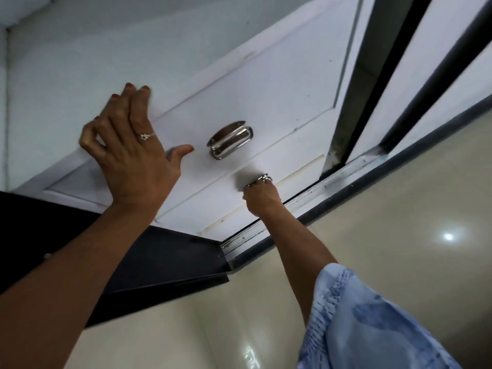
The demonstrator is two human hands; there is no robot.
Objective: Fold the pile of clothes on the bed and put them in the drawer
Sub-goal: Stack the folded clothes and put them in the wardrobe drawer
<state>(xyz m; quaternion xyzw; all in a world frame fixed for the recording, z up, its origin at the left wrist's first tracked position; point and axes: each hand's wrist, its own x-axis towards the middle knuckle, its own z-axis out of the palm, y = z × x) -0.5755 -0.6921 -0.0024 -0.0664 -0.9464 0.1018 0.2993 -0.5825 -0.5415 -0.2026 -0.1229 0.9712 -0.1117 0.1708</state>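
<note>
White painted drawer front (pixel 239 107), flat panel with a recessed border, fills the upper middle of the view. Its long axis runs diagonally, from lower left to upper right. It sits low, just above the floor. I cannot tell whether it is fully closed. Paint looks scuffed, with a pale yellowish strip showing along the lower edge.

Chrome metal pull handle (pixel 230 139) at the middle of the upper drawer front, loop shaped, untouched, lying along the same diagonal. No brand, label or writing readable anywhere.

Left hand (pixel 133 153) lies flat against the drawer front left of the chrome handle, fingers (pixel 138 102) straight and close together, thumb out toward the handle, little finger bent; released, grasping nothing. Silver star-shaped ring (pixel 145 136) on one finger, nails painted red.

Right hand (pixel 262 195) is below the chrome handle, on the lower panel, fingers curled round a second small metal pull (pixel 262 179); only part of that pull shows above the knuckles.

Light blue patterned sleeve (pixel 372 320) covers the right upper arm, lower right. Glossy beige tiled floor (pixel 399 209) on the right with a bright light reflection. Black flat panel (pixel 159 262) sticks out lower left under the left forearm. Dark gaps and white panels upper right, beside a metal track (pixel 346 171).
</note>
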